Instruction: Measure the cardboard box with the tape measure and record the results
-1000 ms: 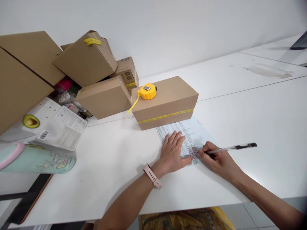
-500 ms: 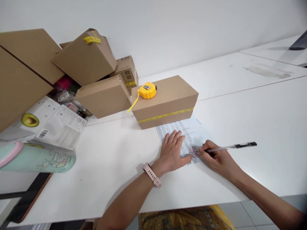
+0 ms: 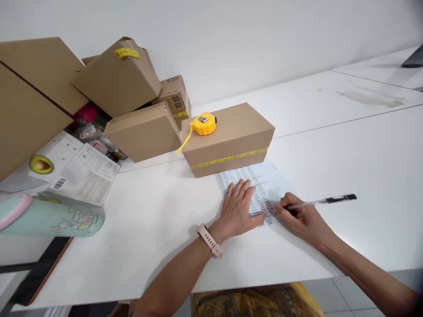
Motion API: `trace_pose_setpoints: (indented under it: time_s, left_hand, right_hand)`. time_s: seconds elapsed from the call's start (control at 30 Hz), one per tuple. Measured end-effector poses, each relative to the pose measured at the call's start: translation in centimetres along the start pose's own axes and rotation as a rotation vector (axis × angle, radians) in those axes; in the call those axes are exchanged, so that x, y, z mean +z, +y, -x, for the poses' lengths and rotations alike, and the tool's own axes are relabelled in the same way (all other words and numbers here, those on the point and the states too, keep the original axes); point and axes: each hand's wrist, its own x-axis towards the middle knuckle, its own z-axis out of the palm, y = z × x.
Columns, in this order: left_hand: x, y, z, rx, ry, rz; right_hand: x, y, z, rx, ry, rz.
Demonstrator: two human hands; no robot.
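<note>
A printed sheet point(image 3: 264, 182) with rows of small text lies on the white table point(image 3: 158, 220). My left hand point(image 3: 237, 209) rests flat on it, fingers stretched out, a pink watch on the wrist. My right hand point(image 3: 302, 220) is closed round a clear pen with a black cap point(image 3: 319, 202), its tip touching the sheet close to my left thumb. Just behind the sheet stands a cardboard box with a yellow tape band point(image 3: 228, 138), and a yellow tape measure point(image 3: 202, 124) lies on top of it.
Several cardboard boxes point(image 3: 122, 83) are piled at the back left against the wall. A mint-green bottle with a pink lid point(image 3: 53, 218) lies at the left, beside a white avocado-print carton point(image 3: 59, 167). Yellow patterned cloth point(image 3: 257, 301) shows below the table's front edge.
My right hand and the pen shifted very slightly on the sheet. My left hand stays flat in place.
</note>
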Motion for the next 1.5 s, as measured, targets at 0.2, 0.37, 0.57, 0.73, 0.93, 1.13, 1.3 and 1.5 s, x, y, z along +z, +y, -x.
trace_pose_setpoints:
  time_s: [0.2,0.37,0.57,0.73,0.93,1.13,1.3,1.5]
  left_hand:
    - [0.05,0.01,0.01,-0.004,0.002,-0.004]
    - [0.01,0.02,-0.02,-0.005,0.004,-0.004]
    - [-0.09,0.08,0.02,-0.001,0.006,0.002]
    - [0.14,0.01,0.00,-0.003,0.012,0.002]
    - [0.12,0.00,0.00,0.004,0.018,0.003]
    - [0.14,-0.08,0.00,0.005,0.013,-0.004]
    - [0.18,-0.03,0.05,0.000,0.019,0.000]
    - [0.12,0.01,0.00,-0.001,0.013,0.002]
  right_hand:
    - [0.00,0.15,-0.03,-0.001,0.007,-0.002]
    - [0.00,0.22,-0.01,-0.013,0.013,0.010]
    - [-0.06,0.35,-0.01,-0.015,0.028,0.012]
    - [-0.07,-0.08,-0.03,-0.026,0.042,0.034]
    - [-0.06,-0.06,0.04,-0.025,0.042,0.041]
    - [-0.12,-0.03,0.00,-0.019,0.033,0.030]
    - [-0.19,-0.27,-0.03,-0.016,0.060,0.041]
    - [-0.17,-0.02,-0.02,-0.022,0.049,0.025]
